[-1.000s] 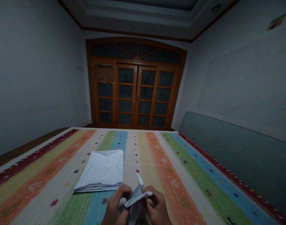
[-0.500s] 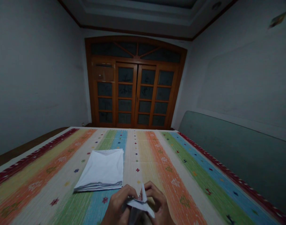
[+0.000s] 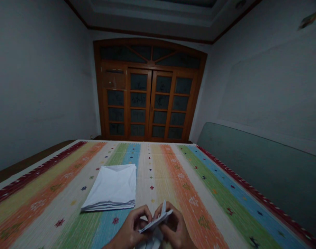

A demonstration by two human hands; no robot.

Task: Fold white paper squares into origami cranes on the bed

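Note:
A small folded piece of white paper (image 3: 156,223) is pinched between both my hands at the bottom middle of the view. My left hand (image 3: 130,230) grips its left side with fingers curled. My right hand (image 3: 175,228) holds its right side, fingers closed over it. A thin point of the paper sticks up between my fingertips. Just ahead and to the left, a stack of white paper sheets (image 3: 111,186) lies flat on the striped, multicoloured mat (image 3: 194,183).
The mat covers a wide flat surface. A grey-green padded panel (image 3: 261,169) runs along its right edge. A wooden strip (image 3: 28,160) borders the left. Brown wooden doors with glass panes (image 3: 147,100) stand in the far wall.
My hands have kept turning the folded paper: its point stood up, then dropped lower and flatter, and now the piece tilts up to the right. The paper stack has not moved.

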